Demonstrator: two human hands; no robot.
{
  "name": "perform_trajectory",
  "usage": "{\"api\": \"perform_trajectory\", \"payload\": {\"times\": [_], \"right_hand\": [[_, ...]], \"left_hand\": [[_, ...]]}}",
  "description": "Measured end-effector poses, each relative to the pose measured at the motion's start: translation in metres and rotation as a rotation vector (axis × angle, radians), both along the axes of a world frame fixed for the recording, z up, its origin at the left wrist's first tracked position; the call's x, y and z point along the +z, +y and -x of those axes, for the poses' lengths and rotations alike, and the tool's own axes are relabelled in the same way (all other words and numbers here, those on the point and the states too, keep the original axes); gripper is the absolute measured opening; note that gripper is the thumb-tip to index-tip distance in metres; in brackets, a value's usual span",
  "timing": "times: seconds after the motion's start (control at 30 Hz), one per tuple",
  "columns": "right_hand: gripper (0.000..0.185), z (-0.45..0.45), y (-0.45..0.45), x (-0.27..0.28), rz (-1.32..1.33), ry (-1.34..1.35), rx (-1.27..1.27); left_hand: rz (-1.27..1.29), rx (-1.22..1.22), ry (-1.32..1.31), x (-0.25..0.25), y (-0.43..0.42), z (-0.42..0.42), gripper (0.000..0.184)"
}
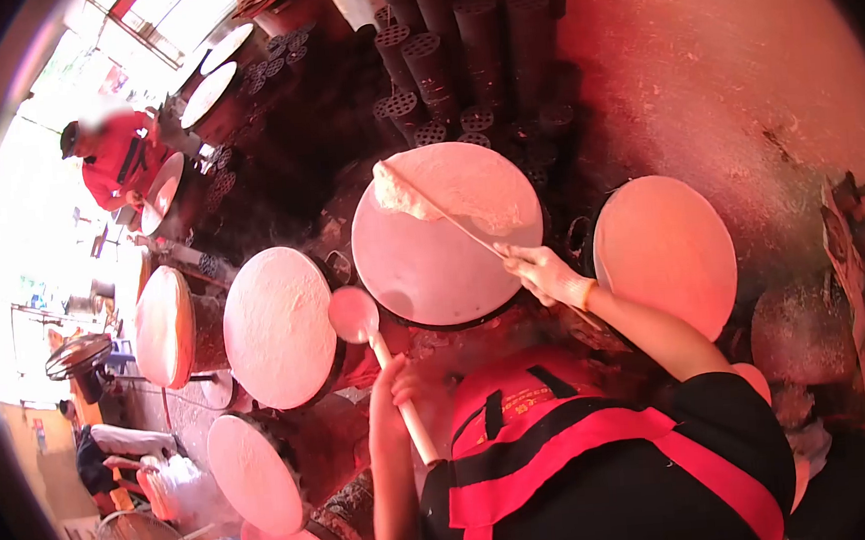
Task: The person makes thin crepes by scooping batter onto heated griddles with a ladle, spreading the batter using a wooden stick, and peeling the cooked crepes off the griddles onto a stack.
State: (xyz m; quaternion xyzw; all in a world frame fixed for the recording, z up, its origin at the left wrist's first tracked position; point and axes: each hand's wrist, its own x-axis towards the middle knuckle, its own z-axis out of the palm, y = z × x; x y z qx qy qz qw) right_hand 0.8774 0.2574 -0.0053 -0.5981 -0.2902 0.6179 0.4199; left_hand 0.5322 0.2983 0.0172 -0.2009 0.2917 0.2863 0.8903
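My right hand (550,277) is closed around a long thin stick (462,228) that reaches across a large round griddle (413,281). At the stick's far end, a pale lump of batter or dough (402,194) lies against it, and a rough pale layer covers the griddle's upper part. Lower on the left, my left hand (396,383) grips the pale handle of a ladle (353,314). The ladle's round bowl is raised between the large griddle and a neighbouring round griddle (278,326) coated with a pale layer.
More round pale-topped griddles stand to the right (664,259) and lower left (254,473). Dark cylindrical coal briquettes (482,51) are stacked at the back. A person in red (124,156) works at the far left. Fans (80,357) stand along the left side.
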Motion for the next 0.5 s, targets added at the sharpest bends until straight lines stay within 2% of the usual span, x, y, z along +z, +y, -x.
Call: {"api": "perform_trajectory", "payload": {"times": [0.03,0.07,0.1,0.17,0.2,0.23,0.27,0.3,0.37,0.43,0.5], "right_hand": [[0.043,-0.009,-0.010,0.001,-0.020,0.000,0.060],[0.041,-0.020,-0.023,0.031,0.069,0.064,0.102],[0.038,-0.040,-0.034,0.026,0.108,0.115,0.128],[0.035,-0.073,-0.037,0.025,0.187,0.053,0.070],[0.034,-0.083,-0.026,0.016,0.109,0.067,-0.001],[0.034,-0.092,-0.013,0.008,0.035,0.083,-0.077],[0.035,-0.088,0.007,0.015,0.127,0.045,-0.163],[0.038,-0.084,0.020,0.003,0.043,0.020,-0.119],[0.042,-0.074,0.033,-0.004,0.086,-0.020,0.125],[0.042,-0.074,0.020,0.007,0.036,0.066,0.252],[0.039,-0.086,0.001,0.025,0.136,0.072,0.289]], "left_hand": [[0.028,0.039,0.005,-0.006,-0.017,0.002,0.014],[0.019,0.097,0.091,-0.014,-0.035,0.007,0.014],[-0.005,0.137,0.176,-0.022,-0.051,0.010,0.012],[-0.029,0.230,0.429,-0.029,-0.077,0.010,0.010],[-0.059,0.250,0.576,-0.026,-0.085,0.006,0.011],[-0.086,0.259,0.594,-0.026,-0.091,0.005,0.011],[-0.112,0.267,0.612,-0.028,-0.095,0.004,0.011],[-0.140,0.274,0.631,-0.030,-0.100,0.005,0.011],[-0.169,0.239,0.660,-0.034,-0.104,0.008,0.010],[-0.154,0.220,0.760,-0.030,-0.103,0.006,0.010],[-0.141,0.222,0.822,-0.020,-0.102,-0.003,0.012]]}}
